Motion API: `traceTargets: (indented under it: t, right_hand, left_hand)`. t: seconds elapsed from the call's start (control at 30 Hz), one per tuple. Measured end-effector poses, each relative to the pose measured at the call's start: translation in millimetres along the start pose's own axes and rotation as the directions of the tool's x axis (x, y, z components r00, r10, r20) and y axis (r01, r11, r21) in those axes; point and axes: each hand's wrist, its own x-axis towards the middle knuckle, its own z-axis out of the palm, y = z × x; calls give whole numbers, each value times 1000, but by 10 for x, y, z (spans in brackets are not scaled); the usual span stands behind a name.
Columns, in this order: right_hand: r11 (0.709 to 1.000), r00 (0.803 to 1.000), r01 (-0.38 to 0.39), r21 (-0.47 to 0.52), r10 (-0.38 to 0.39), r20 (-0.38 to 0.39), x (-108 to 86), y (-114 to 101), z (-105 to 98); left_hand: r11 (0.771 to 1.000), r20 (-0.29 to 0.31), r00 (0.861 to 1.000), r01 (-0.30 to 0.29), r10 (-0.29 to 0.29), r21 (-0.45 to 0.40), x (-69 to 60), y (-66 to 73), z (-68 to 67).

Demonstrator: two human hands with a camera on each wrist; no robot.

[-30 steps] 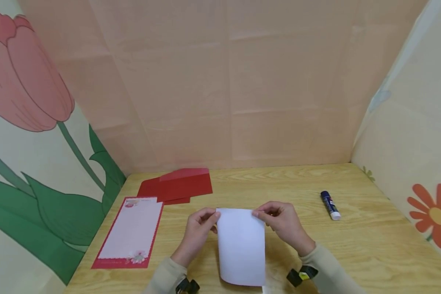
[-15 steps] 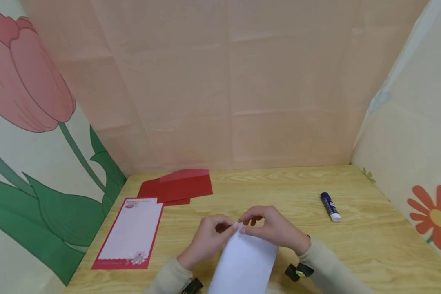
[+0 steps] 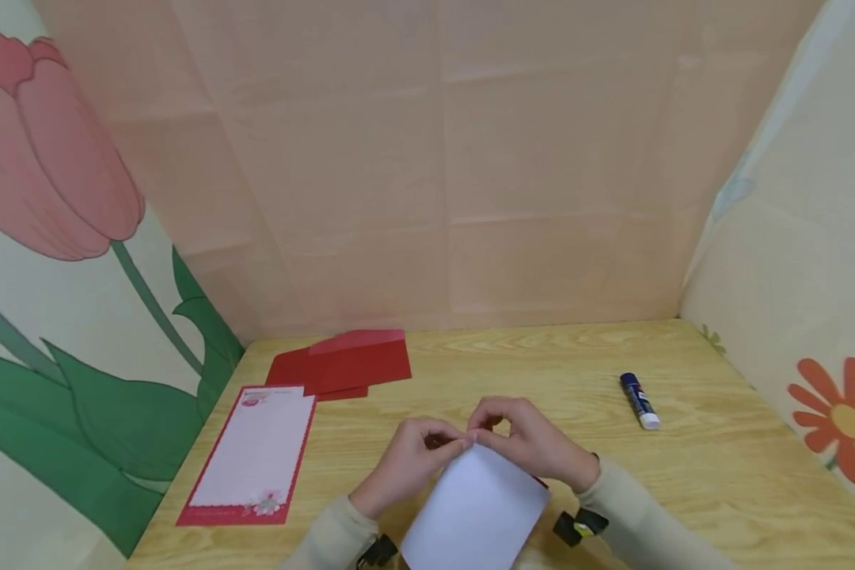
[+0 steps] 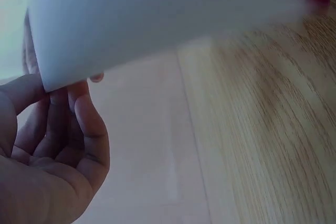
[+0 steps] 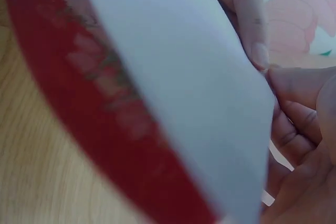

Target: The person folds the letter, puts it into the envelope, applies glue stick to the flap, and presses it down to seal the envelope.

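Note:
Over the table's front middle, a sheet of paper (image 3: 477, 507) is held up with its plain white side showing. Its top corner is pinched between the thumb and fingers of my left hand (image 3: 409, 463). Beside it, almost touching fingertip to fingertip, my right hand (image 3: 530, 443) pinches that same corner. In the right wrist view, a red, flower-printed part (image 5: 105, 108) of the paper shows behind the white face. The left wrist view has the white corner (image 4: 58, 77) at my left thumb. The sheet's lower end runs out of the head view.
Flat at the table's left lies a letter sheet (image 3: 252, 451) with a red border and flower print. Red envelopes (image 3: 356, 364) overlap behind it. A glue stick (image 3: 640, 401) lies to the right on the wood-grain table (image 3: 698, 459). Printed cloth walls stand around it.
A second ago my hands held the two top corners, apart. They have since come together at one corner, and the sheet has turned slantwise. Its red edge now shows at right.

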Motion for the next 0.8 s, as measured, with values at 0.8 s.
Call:
traceTargets:
  t: [0.8]
  right_hand:
    - [986,962,-149,-69,128,-242,-2,183,-550]
  left_hand:
    - [997,-89,995,51,-45,66,-25,-212,-214]
